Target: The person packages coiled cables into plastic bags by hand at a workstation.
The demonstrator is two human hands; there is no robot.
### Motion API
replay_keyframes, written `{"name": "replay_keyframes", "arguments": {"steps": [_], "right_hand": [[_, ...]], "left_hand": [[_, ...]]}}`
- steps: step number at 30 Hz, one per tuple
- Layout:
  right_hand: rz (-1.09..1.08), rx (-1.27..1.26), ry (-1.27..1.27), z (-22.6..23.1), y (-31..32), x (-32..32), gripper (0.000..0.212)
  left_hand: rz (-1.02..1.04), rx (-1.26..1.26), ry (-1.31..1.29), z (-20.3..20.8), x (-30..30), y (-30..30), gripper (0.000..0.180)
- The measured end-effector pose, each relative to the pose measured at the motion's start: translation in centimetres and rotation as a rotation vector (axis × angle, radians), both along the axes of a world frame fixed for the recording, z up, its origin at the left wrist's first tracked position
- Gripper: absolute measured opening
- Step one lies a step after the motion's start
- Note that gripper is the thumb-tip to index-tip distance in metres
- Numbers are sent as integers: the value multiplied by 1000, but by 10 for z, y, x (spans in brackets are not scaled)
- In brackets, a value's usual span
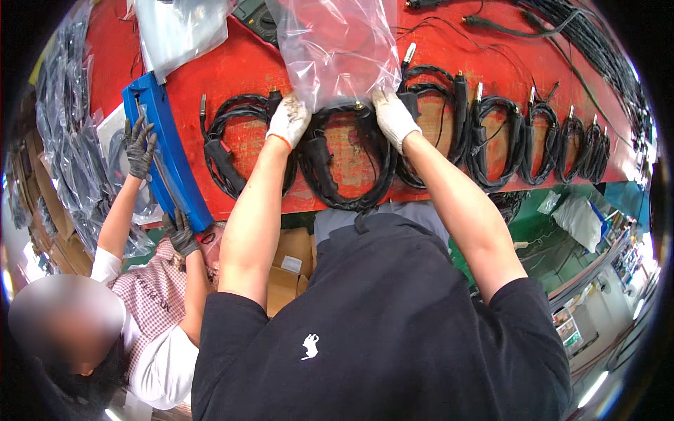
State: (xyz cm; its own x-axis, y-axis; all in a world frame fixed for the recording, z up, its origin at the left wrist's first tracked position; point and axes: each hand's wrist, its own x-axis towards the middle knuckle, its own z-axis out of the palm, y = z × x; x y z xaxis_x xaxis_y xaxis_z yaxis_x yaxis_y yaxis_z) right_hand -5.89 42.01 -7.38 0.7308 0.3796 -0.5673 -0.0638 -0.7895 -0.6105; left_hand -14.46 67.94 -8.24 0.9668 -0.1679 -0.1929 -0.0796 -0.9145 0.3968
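Both my hands wear white gloves and hold the lower edge of a clear plastic bag (337, 49) above the red table. My left hand (290, 119) is closed on the bag's left corner; my right hand (394, 118) grips its right corner. The top of a coiled black cable (344, 200) lies at the bag's edge, between my hands; whether any of it is inside I cannot tell. Another coiled cable (228, 165) rests by my left wrist, and one more (456, 133) lies just right of my right hand.
Several more black cable coils (495, 140) line the red table (246, 63) to the right. A co-worker's dark-gloved hands (140, 147) rest on a long blue bag sealer (165, 140) at left. Clear bags (179, 31) lie at the back, beside a dark meter (260, 21). Bagged cables (67, 105) pile up far left.
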Motion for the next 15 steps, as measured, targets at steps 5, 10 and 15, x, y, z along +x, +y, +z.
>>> {"name": "replay_keyframes", "arguments": {"steps": [5,10,15], "right_hand": [[-257,210,216,-3,-3,-4,53],[-842,366,373,-46,-25,-2,69],[-1057,264,561,39,11,-1,75]], "left_hand": [[254,-343,14,15,-3,2,50],[1061,-1099,459,21,10,-31,46],[1397,-1353,478,16,-6,-15,36]]}}
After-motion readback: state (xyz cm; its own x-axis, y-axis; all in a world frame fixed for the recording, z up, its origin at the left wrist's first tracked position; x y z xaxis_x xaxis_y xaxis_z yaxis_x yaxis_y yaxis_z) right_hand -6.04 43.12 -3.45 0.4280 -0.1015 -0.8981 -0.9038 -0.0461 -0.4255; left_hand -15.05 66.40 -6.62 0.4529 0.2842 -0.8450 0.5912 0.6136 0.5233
